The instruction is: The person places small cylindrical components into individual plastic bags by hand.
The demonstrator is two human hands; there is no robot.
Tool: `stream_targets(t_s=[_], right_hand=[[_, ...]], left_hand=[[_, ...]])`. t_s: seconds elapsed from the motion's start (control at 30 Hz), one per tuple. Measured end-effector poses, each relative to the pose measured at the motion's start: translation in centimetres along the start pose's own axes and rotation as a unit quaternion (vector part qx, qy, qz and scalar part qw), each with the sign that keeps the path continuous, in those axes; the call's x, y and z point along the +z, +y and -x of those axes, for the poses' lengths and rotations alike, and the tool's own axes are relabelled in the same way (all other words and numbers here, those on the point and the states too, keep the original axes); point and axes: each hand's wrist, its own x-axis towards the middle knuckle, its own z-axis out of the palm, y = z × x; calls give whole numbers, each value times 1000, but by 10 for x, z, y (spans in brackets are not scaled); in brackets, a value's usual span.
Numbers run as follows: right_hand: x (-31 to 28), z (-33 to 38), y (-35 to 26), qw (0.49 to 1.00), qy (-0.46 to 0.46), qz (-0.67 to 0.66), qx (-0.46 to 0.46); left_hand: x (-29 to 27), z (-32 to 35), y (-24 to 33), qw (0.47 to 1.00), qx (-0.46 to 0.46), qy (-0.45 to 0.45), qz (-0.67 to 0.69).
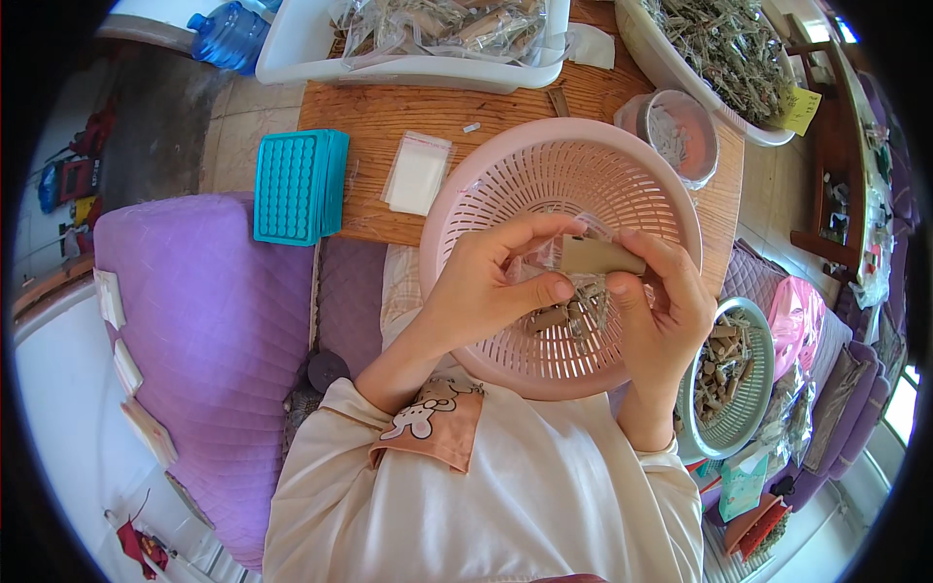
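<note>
Over the pink basket [457, 209], both hands are raised close together. My left hand [501, 277] pinches a clear plastic bag [540, 257] between thumb and fingers. Thumb and fingers of my right hand [666, 296] are closed on one end of a smooth khaki tapered piece [595, 256]. The piece's other end lies against or inside the bag; I cannot tell which. Below the hands, several brown cylindrical pieces [549, 319] and clear wrapping lie on the basket's slotted bottom, partly hidden by my hands.
Stacked teal trays [301, 185] and flat clear bags [418, 175] lie left on the wooden table [379, 117]. Behind stand a white bin [408, 70] and a large filled basin [671, 63]. A small tub [714, 146] sits right. A green basket [768, 389] of brown pieces stands lower right.
</note>
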Motion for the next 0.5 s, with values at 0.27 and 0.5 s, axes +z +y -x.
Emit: stream_targets(t_s=[0.27,0.5], right_hand=[[2,4,-8,989,27,-79,126],[1,4,-10,975,6,-141,173]], left_hand=[[3,4,-8,997,51,51,-32],[4,0,-5,977,147,75,-133]])
